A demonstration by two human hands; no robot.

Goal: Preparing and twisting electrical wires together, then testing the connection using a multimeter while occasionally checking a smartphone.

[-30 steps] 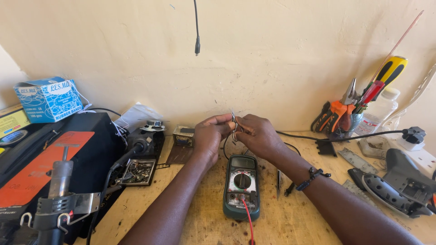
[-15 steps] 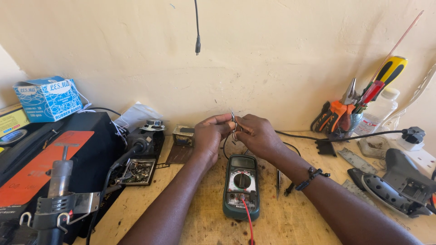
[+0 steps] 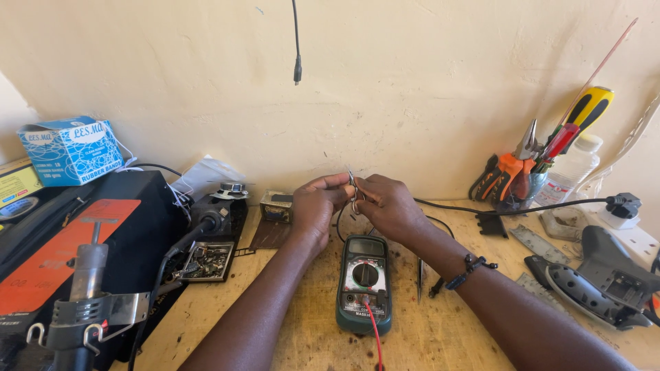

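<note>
My left hand (image 3: 315, 208) and my right hand (image 3: 388, 204) meet above the wooden bench, fingertips pinched together on a small metal part with thin wires (image 3: 353, 187). Just below them lies a dark green multimeter (image 3: 364, 283) with a round dial, flat on the bench. A red probe lead (image 3: 375, 336) runs from its lower sockets toward me. A black lead (image 3: 340, 223) loops up behind the hands. What exactly the fingers grip is partly hidden.
Left: a black and orange case (image 3: 62, 240), a hot-air tool (image 3: 84, 292), a blue box (image 3: 69, 151), a small circuit board (image 3: 205, 261). Right: a cup of pliers and screwdrivers (image 3: 529, 168), a grey tool (image 3: 591, 282), a plug (image 3: 622, 206). Tweezers (image 3: 419, 278) lie beside the meter. A cable (image 3: 297, 41) hangs from above.
Both hands have stayed together above the multimeter, with only slight finger shifts on the small part. Nothing else moved.
</note>
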